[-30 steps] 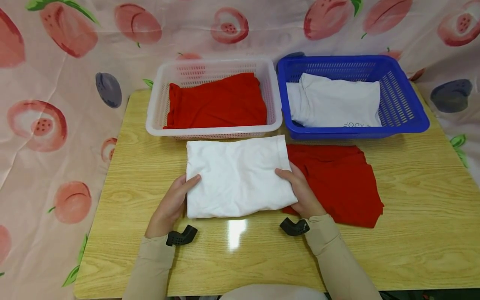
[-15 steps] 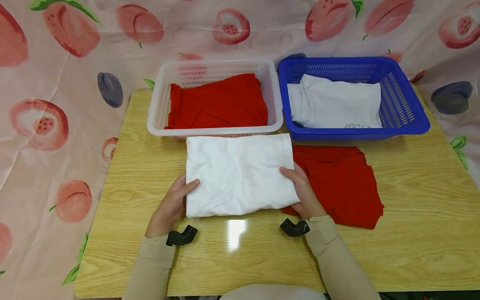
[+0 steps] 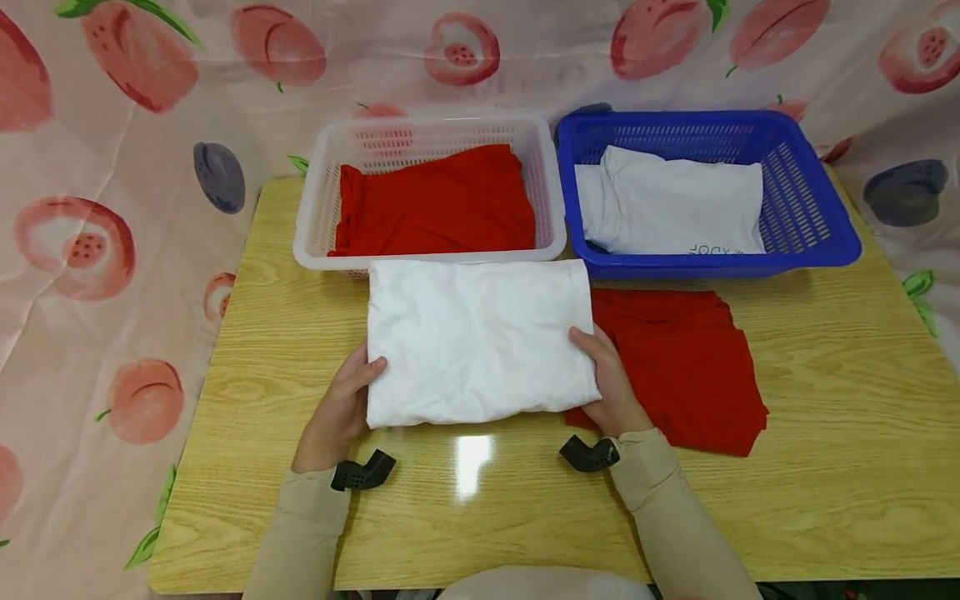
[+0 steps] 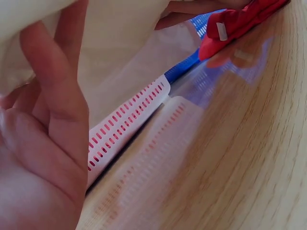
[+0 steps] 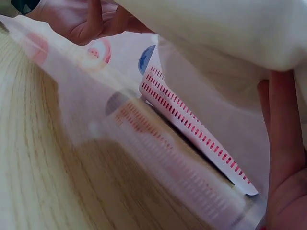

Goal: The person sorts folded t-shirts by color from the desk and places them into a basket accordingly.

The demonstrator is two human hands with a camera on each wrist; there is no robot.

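In the head view a folded white T-shirt [image 3: 480, 342] is held level above the table, in front of the white basket. My left hand [image 3: 339, 408] grips its left edge, thumb on top and fingers underneath. At the right edge my right hand [image 3: 613, 385] holds it the same way. Both wrist views show the shirt's underside raised off the tabletop, with fingers of the left hand [image 4: 57, 105] and the right hand [image 5: 285, 134] supporting it from below. A folded red garment [image 3: 682, 375] lies on the table beside the right hand, partly covered by the white shirt and that hand.
Behind the shirt stands a white plastic basket [image 3: 307, 225] with folded red clothing [image 3: 442, 204] inside. Touching or close to its right side is a blue basket [image 3: 813, 208] holding folded white clothing [image 3: 682, 200]. Wood-grain tabletop [image 3: 480, 533] extends toward me; a fruit-print cloth [image 3: 150, 292] hangs behind.
The white T-shirt has moved slightly away from me and up toward the white basket, its far edge now overlapping the basket's front rim in view. Both hands kept their grip; the baskets stayed put.
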